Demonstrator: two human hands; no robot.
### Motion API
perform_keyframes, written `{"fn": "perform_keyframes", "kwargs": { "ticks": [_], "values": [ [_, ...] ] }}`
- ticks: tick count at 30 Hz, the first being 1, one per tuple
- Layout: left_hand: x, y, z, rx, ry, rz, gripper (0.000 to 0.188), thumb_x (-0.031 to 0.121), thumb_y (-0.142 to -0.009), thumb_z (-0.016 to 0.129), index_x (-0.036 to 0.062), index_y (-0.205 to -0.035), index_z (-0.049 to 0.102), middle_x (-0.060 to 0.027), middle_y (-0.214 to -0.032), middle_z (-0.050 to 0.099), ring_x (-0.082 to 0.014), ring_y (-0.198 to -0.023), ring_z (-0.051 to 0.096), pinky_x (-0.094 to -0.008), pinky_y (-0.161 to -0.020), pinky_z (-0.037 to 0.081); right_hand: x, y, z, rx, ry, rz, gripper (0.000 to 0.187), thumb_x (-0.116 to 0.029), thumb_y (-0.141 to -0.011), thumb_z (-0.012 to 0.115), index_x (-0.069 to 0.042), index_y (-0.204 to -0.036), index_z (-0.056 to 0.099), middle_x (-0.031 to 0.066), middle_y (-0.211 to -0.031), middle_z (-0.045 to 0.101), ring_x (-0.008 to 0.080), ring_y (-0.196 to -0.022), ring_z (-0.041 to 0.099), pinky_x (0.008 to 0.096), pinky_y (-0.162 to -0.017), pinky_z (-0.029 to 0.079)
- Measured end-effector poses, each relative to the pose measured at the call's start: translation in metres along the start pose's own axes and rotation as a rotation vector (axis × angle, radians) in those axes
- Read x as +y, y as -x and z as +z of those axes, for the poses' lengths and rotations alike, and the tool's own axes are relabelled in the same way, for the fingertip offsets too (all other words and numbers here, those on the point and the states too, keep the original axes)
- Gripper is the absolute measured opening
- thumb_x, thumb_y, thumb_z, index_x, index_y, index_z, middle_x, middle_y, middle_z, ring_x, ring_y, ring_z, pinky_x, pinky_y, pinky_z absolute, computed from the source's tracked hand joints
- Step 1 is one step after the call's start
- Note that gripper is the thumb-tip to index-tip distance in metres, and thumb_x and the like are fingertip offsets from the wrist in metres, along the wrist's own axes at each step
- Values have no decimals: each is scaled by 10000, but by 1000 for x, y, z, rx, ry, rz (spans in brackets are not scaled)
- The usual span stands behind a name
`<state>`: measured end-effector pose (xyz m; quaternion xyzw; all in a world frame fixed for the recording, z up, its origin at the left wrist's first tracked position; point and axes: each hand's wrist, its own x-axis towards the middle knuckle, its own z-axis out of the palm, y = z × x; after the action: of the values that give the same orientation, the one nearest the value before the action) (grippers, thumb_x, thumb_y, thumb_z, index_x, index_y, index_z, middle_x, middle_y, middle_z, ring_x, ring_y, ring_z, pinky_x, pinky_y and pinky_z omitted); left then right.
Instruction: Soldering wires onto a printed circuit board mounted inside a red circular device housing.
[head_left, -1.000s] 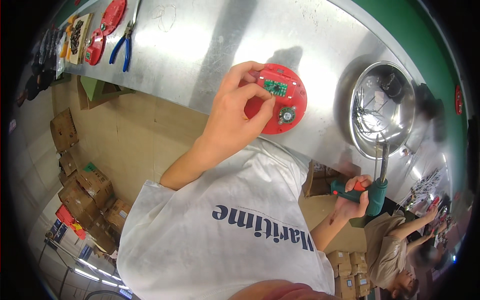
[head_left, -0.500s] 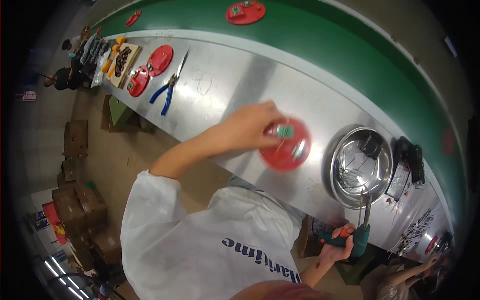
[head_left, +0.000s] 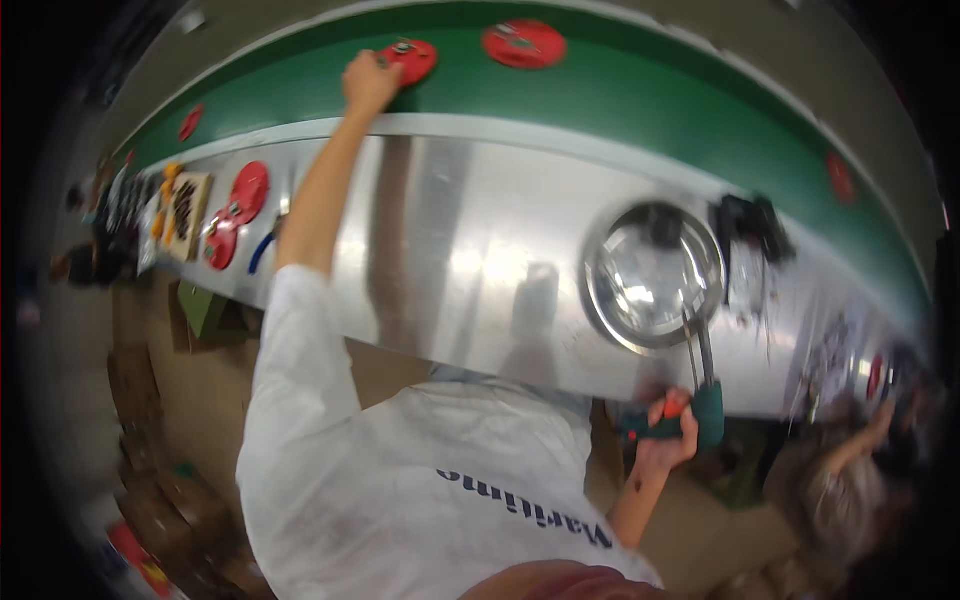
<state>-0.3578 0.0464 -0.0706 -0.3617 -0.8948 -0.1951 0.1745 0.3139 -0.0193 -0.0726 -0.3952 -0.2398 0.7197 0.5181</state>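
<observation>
Over the green belt, my left hand reaches far out, its fingers closed on the near edge of a round red plate with small parts on it. Motion blurs the fingertips a little. My right hand grips a dark green soldering gun with a red trigger, near the bench's front edge. The gun's metal tip points up over the rim of a steel bowl. A second red plate lies on the belt, right of the one in my left hand.
On the metal bench, blue-handled pliers and red plates lie at left, beside a board of small dark parts. Black devices stand right of the bowl. Another person's arm shows at far right. The green belt runs behind.
My left hand has carried the red plate from over the bench, up and left, onto the belt. My right hand still holds the soldering gun beside the bowl. The whole view has shifted.
</observation>
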Motion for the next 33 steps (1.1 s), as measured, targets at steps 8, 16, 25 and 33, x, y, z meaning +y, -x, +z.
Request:
{"fn": "perform_keyframes", "kwargs": {
  "ticks": [8, 16, 25, 33],
  "values": [
    [126, 175, -133, -772, 617, 712, 470, 41, -821, 663, 59, -1270, 525, -149, -1330, 505, -282, -1232, 492, -360, -1012, 408, -6, -3, 10, -73, -54, -71, 342, -200, -805, 541, -15, -1088, 493, 147, -951, 510, 215, -589, 505, 284, -519, 420],
    [224, 194, -169, -795, 701, 918, 369, 61, -807, 652, 62, -1169, 581, -129, -1206, 551, -296, -1146, 518, -388, -947, 431, -3, 0, 2, -72, -79, -92, 290, -219, -819, 536, -18, -1027, 521, 143, -956, 530, 210, -566, 499, 289, -520, 410],
    [373, 199, -95, -410, 300, 1650, 102, 96, -716, 643, 50, -807, 643, -64, -953, 595, -233, -950, 550, -337, -843, 444, 5, 3, 4, -12, -228, -131, 281, -253, -803, 558, -23, -963, 532, 129, -957, 540, 200, -569, 495, 290, -530, 397],
    [388, 195, -71, -526, 226, 1744, 49, 72, -714, 602, 56, -747, 634, -61, -919, 596, -210, -962, 540, -315, -843, 443, 3, 1, 5, -30, -254, -96, 288, -272, -790, 567, -23, -929, 519, 107, -938, 518, 200, -563, 491, 283, -541, 391]
  ]
}}
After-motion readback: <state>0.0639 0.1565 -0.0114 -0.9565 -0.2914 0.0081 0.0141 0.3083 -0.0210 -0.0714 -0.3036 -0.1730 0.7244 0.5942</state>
